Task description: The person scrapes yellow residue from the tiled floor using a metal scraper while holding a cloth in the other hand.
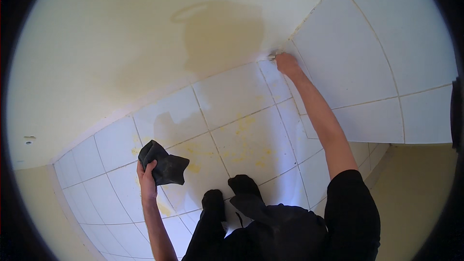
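Black cloth (171, 169), loosely folded, sits at eight o'clock of the view in a person's left hand (146, 175), its thumb laid over the near edge and the fabric pinched against the fingers, with one stiff-looking corner sticking out toward the centre. Between one and two o'clock, the right arm stretches out to the corner where the tiled floor (290, 147) meets the cream wall (140, 53) and a white tiled surface (348, 63). There the right hand (287, 63) is curled at a small pale object (272, 56); how firmly the fingers close on it, and what it is, cannot be told from this angle. Yellow marks (265, 151) dot the tiles from the middle of the view toward eight o'clock, and two black-clad feet (244, 183) stand at six o'clock, near the stained patch. The long reach looks like the likeliest source of trouble: weight pulled toward one o'clock could tip the person off balance, and soft footwear might slide if the tiles are damp, which the view does not settle. Knuckles pressed into so tight a corner could scrape on the rough-looking joint (311, 13), the small pale object could skid free, and the cloth, held by its edge alone, could droop or drop onto the marks.
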A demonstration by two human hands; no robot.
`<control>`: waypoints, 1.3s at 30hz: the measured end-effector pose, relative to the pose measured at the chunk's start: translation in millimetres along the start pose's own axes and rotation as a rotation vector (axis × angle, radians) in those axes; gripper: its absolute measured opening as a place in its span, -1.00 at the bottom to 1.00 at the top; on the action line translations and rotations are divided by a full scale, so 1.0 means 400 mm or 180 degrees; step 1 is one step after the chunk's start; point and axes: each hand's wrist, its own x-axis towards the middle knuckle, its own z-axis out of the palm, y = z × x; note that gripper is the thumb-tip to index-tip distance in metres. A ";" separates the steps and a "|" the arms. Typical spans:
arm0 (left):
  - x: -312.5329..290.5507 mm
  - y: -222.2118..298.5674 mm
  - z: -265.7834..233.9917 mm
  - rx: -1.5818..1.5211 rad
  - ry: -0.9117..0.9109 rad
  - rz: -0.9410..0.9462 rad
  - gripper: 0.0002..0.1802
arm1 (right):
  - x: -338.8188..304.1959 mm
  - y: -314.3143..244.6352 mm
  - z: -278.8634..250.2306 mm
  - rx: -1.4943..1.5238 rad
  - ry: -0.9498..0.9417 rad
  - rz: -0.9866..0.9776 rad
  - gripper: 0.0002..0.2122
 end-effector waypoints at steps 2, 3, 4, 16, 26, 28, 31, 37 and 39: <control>0.002 0.008 0.005 -0.0033 0.0011 0.0021 -0.51 | 0.019 0.022 0.005 0.0075 0.0228 -0.0054 -0.85; 0.004 0.012 0.010 -0.0046 -0.0004 0.0022 -0.51 | 0.027 0.037 0.012 0.0151 0.0447 -0.0114 -0.85; 0.002 0.011 0.011 -0.0051 -0.0006 0.0009 -0.51 | 0.027 0.042 0.018 0.0145 0.0446 -0.0128 -0.85; -0.012 0.009 -0.001 0.0083 -0.0092 0.0109 -0.50 | -0.044 -0.009 0.063 0.0232 -0.0406 0.0013 -0.67; -0.014 0.004 -0.003 -0.0039 0.0030 0.0062 -0.50 | -0.017 0.030 0.109 0.0551 0.0231 0.0060 -0.65; -0.019 0.004 -0.003 -0.0007 0.0043 0.0055 -0.50 | 0.007 0.054 0.086 0.0300 -0.0399 -0.0262 -0.78; -0.021 -0.004 -0.011 -0.0002 0.0025 0.0025 -0.50 | -0.007 0.046 0.057 0.0502 0.0049 -0.0340 -0.81; -0.025 0.012 0.004 0.0052 0.0011 0.0078 -0.51 | -0.057 0.021 0.003 0.0172 -0.0835 -0.0114 -0.79; -0.025 0.015 0.005 0.0026 0.0015 0.0093 -0.51 | -0.064 0.033 -0.035 0.0233 -0.0927 -0.0249 -0.78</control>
